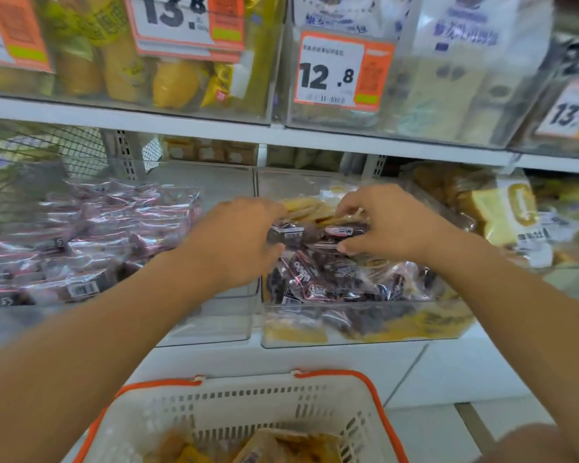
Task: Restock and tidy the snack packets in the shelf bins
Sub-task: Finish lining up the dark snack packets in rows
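I see both hands reaching over the middle clear bin (365,324) on the lower shelf. My left hand (238,238) is seen from the back; its fingers curl forward out of view, and a dark snack packet (286,233) sticks out from under them, so it appears to grip that packet, though I cannot tell how tightly. My right hand (386,222) arches over the pile, fingers bent downward, thumb (351,247) and fingertips closing on a dark packet with a pale label (343,230) at the top of the heap. The two packets lie just beside each other between the hands.

The bin holds a heap of dark red packets (318,275), with yellowish packets (306,207) at the back and along the bottom. The bin to the left (211,329) holds pinkish-purple packets (114,225), blurred. To the right, bagged bread (505,212).

A price card reading 12.8 (343,71) hangs on the upper bin above my hands. Below, a white basket with an orange rim (315,406) holds a few yellowish packets.
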A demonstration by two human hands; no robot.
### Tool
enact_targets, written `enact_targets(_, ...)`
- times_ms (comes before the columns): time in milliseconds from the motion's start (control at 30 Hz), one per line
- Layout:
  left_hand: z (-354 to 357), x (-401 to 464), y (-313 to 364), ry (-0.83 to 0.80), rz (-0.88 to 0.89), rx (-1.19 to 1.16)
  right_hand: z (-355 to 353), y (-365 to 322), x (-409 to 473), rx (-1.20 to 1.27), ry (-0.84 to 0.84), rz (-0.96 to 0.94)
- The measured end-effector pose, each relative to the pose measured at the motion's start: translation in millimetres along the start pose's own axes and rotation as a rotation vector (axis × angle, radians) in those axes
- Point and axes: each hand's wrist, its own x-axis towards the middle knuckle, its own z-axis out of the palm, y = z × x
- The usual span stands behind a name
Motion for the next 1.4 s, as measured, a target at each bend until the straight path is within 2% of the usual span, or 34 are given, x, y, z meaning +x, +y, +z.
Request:
enact_targets(200,6.8,23.3,12.0,0.049,-0.138,0.255,6.5,-1.6,-9.7,-0.172,0.014,0.134)
enact_targets(300,9.6,31.3,10.3,0.093,-0.135,0.25,18.1,-7.7,-12.0,-0.22,0.044,0.081)
enact_targets(433,2.4,23.6,-3.0,0.191,-0.102,0.025,32.1,-5.4,-7.4,-0.236,0.076,0.035)
enact_targets(533,-11.1,9.5,-10.0,0.369,-0.086,-0.149,38.2,-0.8,-2.9,-0.269,0.185,-0.006)
enact_targets(633,-21.5,-3.7,-19.4,0.457,-0.108,-0.327,29.4,1.6,-3.5,-0.191,0.281,-0.035)
enact_targets(733,-27.2,-14.5,-31.4,0.473,-0.162,-0.467,6.1,3.0,-9.7,-0.01,0.474,-0.1)
enact_targets(833,-40.5,-23.7,-44.2,0.464,-0.271,-0.65,-16.6,-3.4,-18.7,0.403,0.569,-0.059)
enact_targets(967,-56.8,-38.2,-72.6,0.386,-0.279,-0.562,-25.1,-40.8,-22.3,1.095,0.496,-0.003)
enact_targets(1067,-48.0,-52.2,-94.9,0.2,-0.263,-0.494,-21.1,-76.5,-9.3,1.354,0.381,0.029)
enact_targets(1133,-32.8,-58.6,-108.7,0.125,-0.234,-0.353,-11.9,-100.2,4.0,1.287,0.362,0.048)
enact_targets(1233,-17.6,-63.6,-121.1,0.058,-0.213,-0.134,19.6,-131.0,23.3,0.76,0.419,-0.03)
enact_targets(1267,-16.1,-63.6,-124.1,0.048,-0.219,-0.113,29.7,-140.4,26.5,0.664,0.44,-0.063)
enact_targets(1400,-19.3,-62.4,-126.3,0.015,-0.248,-0.033,50.2,-153.0,42.6,0.576,0.545,-0.112)
